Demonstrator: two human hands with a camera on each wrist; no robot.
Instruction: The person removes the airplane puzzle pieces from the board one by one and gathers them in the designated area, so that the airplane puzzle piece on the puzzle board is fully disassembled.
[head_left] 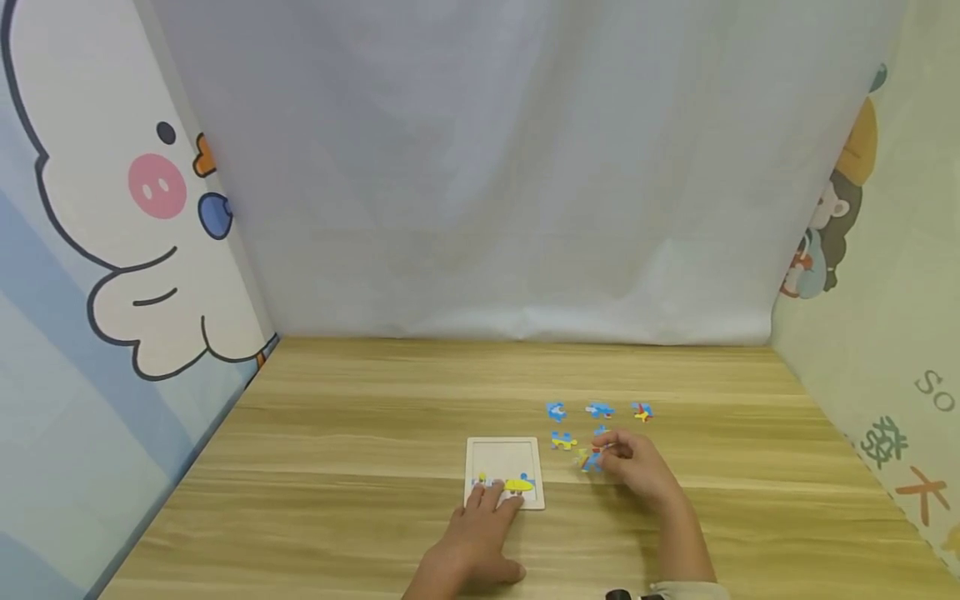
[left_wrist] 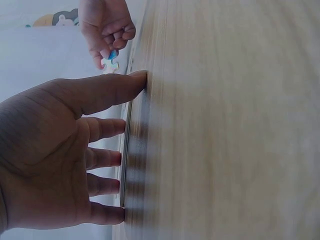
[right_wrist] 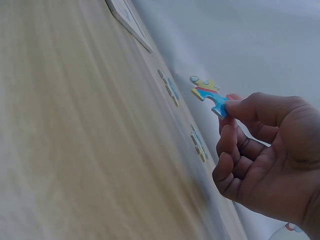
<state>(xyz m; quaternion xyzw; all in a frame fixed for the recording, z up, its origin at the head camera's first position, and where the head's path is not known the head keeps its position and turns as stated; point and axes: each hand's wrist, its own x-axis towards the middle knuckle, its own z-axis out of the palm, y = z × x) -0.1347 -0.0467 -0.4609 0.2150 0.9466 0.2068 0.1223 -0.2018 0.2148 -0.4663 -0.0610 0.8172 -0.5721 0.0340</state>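
Observation:
My right hand (head_left: 633, 467) pinches a blue and yellow puzzle piece (right_wrist: 212, 95) between thumb and index finger, lifted above the table, as the right wrist view shows. My left hand (head_left: 480, 533) rests with spread, straight fingers on the lower edge of a white puzzle tray (head_left: 506, 450). Along the tray's lower part lie pieces with a yellow shape (head_left: 519, 485), partly hidden by the left fingers. In the left wrist view the left hand (left_wrist: 60, 160) has its fingertips down at the tray's edge, while the right hand (left_wrist: 107, 27) holds the piece beyond it.
Loose puzzle pieces lie right of the tray: a blue one (head_left: 556, 411), a blue and white one (head_left: 600, 409), one with red and yellow (head_left: 642, 411), and a blue and yellow one (head_left: 562, 442). Another piece (head_left: 602, 431) is partly behind the right hand. A wooden table (head_left: 337, 467) carries everything.

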